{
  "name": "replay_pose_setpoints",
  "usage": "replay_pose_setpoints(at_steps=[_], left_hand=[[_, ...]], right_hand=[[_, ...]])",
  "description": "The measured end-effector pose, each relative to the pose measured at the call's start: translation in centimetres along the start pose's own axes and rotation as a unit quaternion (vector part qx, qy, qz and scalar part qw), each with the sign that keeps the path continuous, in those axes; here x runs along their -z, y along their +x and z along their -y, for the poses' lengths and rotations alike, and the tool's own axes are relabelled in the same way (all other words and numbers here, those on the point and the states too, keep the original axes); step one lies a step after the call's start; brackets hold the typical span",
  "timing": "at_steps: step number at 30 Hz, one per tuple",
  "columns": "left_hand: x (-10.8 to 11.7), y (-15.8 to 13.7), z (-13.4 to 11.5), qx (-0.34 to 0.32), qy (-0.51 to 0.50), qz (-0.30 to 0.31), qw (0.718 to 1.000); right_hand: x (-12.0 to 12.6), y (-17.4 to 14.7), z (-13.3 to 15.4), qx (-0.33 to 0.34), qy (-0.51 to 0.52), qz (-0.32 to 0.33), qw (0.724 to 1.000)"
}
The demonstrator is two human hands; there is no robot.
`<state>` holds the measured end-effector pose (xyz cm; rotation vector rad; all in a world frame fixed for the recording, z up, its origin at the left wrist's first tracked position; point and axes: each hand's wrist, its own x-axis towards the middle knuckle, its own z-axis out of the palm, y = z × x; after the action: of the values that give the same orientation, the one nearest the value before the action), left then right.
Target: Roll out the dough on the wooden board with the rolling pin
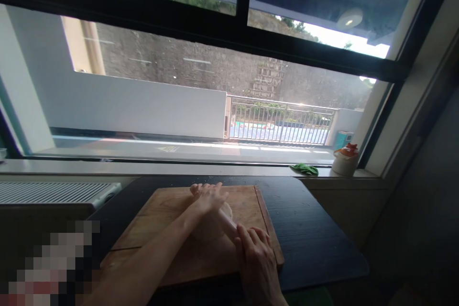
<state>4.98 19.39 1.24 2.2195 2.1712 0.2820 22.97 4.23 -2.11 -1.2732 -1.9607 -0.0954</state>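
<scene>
A pale rolling pin (227,222) lies at a slant over a flat round of dough (207,230) on a wooden board (158,215). My left hand (210,196) is on the pin's far end, and its palm and fingers cover that end. On the near end rests my right hand (255,248), its fingers bent over the pin near the board's right edge. My left forearm crosses above the board and hides part of the dough.
The board sits on a dark table (308,229) with an angled right corner. Behind it, a windowsill (215,168) holds a green cloth (304,169) and a white jug with an orange top (345,160). A radiator (57,193) stands at left. Large window panes face an outdoor railing (283,119).
</scene>
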Motion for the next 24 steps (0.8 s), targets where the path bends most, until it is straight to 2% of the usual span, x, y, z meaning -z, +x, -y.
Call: replay_pose_setpoints(at_steps=[3,7,11,14,17,21,24], left_hand=[[0.4,-1.1,0.9,-0.011,-0.002,-0.003,1.0],[0.9,-1.3,0.4,0.004,-0.003,0.017,1.0],[1.2,-0.4,-0.7,0.029,-0.009,0.039,0.999],[1.4,0.4,-1.0,0.032,-0.017,0.063,0.997],[1.5,0.8,-0.9,0.02,-0.021,0.09,0.996],[1.5,0.1,-0.9,-0.002,-0.026,0.098,0.995],[1.7,-1.0,-0.5,-0.015,-0.034,0.074,0.997]], right_hand=[[0.0,0.0,0.6,-0.015,-0.014,0.002,1.0],[0.5,1.5,0.7,-0.042,-0.064,0.024,0.997],[0.3,5.2,-0.8,-0.038,-0.124,0.048,0.99],[-0.9,8.5,-2.2,-0.058,-0.162,0.085,0.981],[-2.3,10.7,-3.1,-0.064,-0.156,0.101,0.98],[-3.0,11.0,-3.6,-0.045,-0.135,0.108,0.984],[-2.6,9.8,-3.5,-0.034,-0.126,0.115,0.985]])
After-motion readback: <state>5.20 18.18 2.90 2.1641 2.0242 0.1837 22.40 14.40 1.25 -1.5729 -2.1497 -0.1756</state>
